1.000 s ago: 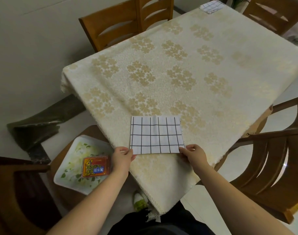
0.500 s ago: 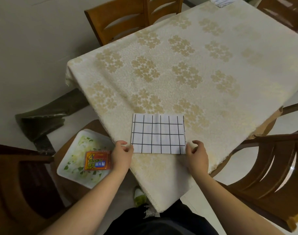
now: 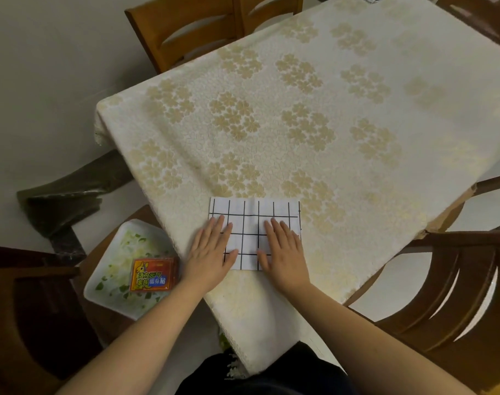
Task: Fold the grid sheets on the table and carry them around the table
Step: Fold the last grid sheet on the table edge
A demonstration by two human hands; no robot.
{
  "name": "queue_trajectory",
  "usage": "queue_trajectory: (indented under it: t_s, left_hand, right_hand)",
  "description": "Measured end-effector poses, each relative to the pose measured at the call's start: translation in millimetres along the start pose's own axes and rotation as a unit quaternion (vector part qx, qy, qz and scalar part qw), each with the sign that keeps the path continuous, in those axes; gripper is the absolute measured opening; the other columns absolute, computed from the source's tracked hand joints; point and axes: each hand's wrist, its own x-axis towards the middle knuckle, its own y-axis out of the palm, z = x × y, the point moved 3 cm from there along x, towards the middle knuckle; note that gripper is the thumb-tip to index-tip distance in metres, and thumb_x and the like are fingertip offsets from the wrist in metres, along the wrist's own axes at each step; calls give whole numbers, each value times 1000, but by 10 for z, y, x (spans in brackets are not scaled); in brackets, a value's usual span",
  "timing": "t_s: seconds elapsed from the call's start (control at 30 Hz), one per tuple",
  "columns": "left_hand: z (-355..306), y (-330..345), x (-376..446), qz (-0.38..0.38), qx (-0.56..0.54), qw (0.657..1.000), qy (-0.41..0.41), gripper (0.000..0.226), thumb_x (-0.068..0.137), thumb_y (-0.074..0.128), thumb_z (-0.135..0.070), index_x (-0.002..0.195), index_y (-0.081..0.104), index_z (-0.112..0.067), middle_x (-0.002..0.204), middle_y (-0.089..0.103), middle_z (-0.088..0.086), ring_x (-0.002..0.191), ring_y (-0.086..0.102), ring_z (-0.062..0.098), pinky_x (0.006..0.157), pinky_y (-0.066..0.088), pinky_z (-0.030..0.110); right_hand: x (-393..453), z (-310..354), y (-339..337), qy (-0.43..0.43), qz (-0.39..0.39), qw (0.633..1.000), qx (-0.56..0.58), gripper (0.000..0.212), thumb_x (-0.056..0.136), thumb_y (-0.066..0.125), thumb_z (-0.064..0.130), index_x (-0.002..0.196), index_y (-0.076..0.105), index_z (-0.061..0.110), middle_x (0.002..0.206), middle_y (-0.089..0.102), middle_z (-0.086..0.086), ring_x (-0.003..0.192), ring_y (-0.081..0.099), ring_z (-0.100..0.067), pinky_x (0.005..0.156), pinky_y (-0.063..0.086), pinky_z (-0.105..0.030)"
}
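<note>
Both the left hand (image 3: pixel 210 256) and right hand (image 3: pixel 284 253) press flat, fingers straight, on the folded grid sheet (image 3: pixel 250 220), its long axis running left-right across the surface (image 3: pixel 314 109).

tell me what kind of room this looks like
Likely a home dining room: a table under a floral tablecloth, wooden chairs round it, and a tray on one seat.

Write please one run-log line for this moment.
step: fold | grid sheet flat at near table edge | left hand and right hand press it, fingers straight | not lifted
</note>
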Motion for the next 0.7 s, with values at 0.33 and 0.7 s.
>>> queue_trajectory:
  t_s: [0.33, 0.7]
  left_hand:
    - [12, 91, -42, 13, 5, 1000, -6, 73, 95, 32, -58, 156, 12, -23, 163, 3, 9, 150, 1, 25, 120, 9, 43]
    - [21, 87, -23, 24, 13, 999, -24, 81, 90, 39, -64, 156, 9, -27, 162, -1, 16, 150, -3, 30, 119, 8, 44]
  right_hand:
    - [9, -109, 276, -23, 93, 994, -52, 66, 102, 25, 56, 157, 9, 23, 164, 1, 1, 151, -4, -16, 121, -2, -38]
    - [-80, -305, 123, 55, 111, 992, -37, 64, 100, 16, 56, 156, -1, 29, 163, -14, -2, 149, -16, -18, 118, -14, -37]
